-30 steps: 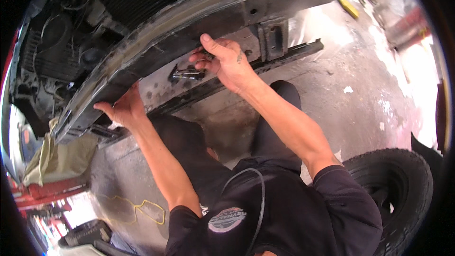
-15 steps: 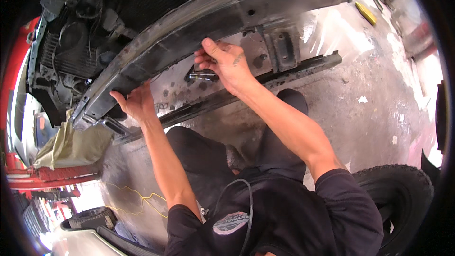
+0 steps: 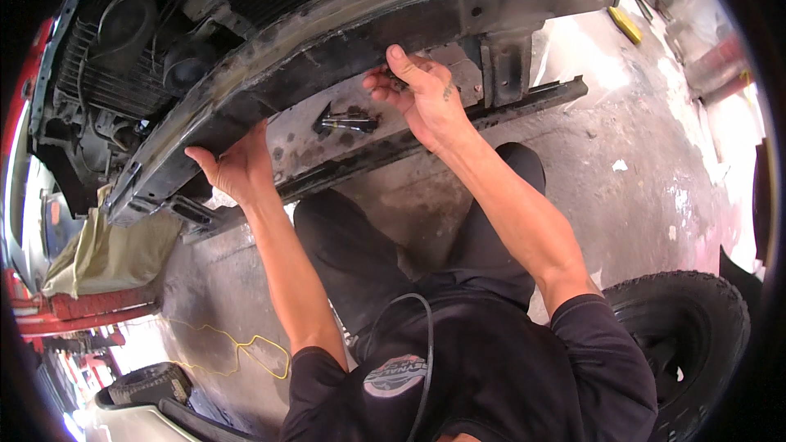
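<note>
Under the front of a stripped car, a long dark crossbeam (image 3: 344, 41) runs from low on the left up to the far right. It looks like stiff pressed steel, heavy, rough with rust and grime rather than slippery, and likely sharp along its lower lip; a grip well apart at two places under that lip would steady it best. The left hand (image 3: 233, 168) is open, palm pressed up against the beam's lower edge. The right hand (image 3: 422, 94) curls over the edge near a bracket (image 3: 508, 65), fingers half closed on the metal; whether they pinch anything small I cannot tell. Just left of it, a bolt (image 3: 348, 123) sticks out of the grey panel behind. Farther left sit the radiator (image 3: 98, 74) and hoses. A yellow block (image 3: 626, 24) lies on the floor at far right, a yellow cord (image 3: 237, 348) near left, and a tyre (image 3: 679, 344) near right. No readable labels show.
</note>
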A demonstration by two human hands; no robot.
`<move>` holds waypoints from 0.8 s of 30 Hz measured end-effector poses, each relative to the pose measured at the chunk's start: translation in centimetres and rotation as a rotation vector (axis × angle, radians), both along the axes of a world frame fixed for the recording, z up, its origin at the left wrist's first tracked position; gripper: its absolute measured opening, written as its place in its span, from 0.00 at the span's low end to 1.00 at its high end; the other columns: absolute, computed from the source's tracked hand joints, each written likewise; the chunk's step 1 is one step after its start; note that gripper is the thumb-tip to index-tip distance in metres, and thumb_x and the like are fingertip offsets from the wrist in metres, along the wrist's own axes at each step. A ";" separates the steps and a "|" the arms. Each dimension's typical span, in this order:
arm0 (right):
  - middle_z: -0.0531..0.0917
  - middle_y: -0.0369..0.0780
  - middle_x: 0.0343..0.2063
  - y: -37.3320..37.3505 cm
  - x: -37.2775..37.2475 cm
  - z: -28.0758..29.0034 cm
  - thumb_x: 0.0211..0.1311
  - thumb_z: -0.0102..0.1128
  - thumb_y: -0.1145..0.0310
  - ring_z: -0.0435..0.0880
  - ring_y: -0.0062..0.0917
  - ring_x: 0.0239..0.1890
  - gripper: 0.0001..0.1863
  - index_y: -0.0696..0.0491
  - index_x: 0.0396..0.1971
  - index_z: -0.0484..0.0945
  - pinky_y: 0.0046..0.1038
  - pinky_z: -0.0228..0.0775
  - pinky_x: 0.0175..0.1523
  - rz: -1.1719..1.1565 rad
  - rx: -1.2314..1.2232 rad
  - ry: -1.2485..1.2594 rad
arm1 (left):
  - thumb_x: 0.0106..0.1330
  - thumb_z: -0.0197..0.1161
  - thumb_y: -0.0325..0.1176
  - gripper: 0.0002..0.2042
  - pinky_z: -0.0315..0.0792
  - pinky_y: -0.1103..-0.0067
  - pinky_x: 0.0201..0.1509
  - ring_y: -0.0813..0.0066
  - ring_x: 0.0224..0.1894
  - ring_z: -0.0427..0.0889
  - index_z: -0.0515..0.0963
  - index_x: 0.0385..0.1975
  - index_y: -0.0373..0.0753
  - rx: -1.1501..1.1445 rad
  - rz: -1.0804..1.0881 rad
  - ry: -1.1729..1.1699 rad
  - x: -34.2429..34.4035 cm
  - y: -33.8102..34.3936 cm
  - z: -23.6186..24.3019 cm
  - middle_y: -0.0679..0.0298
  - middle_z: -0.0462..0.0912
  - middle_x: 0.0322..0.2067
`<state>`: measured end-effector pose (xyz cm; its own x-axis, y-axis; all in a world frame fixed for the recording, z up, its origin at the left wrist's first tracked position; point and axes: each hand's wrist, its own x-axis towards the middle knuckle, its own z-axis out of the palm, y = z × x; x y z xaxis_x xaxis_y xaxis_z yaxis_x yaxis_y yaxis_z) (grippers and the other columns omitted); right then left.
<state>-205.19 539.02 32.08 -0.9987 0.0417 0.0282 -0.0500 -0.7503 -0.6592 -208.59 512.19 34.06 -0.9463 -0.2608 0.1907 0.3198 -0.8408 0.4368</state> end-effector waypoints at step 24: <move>0.83 0.48 0.34 -1.9 -0.1 0.1 0.68 0.64 0.50 0.85 0.31 0.36 0.25 0.63 0.39 0.78 0.28 0.75 0.39 -0.161 -0.035 0.005 | 0.57 0.74 0.52 0.44 0.38 0.46 0.77 0.52 0.76 0.53 0.62 0.71 0.41 0.088 -0.111 0.012 -0.1 -1.1 -0.4 0.56 0.61 0.73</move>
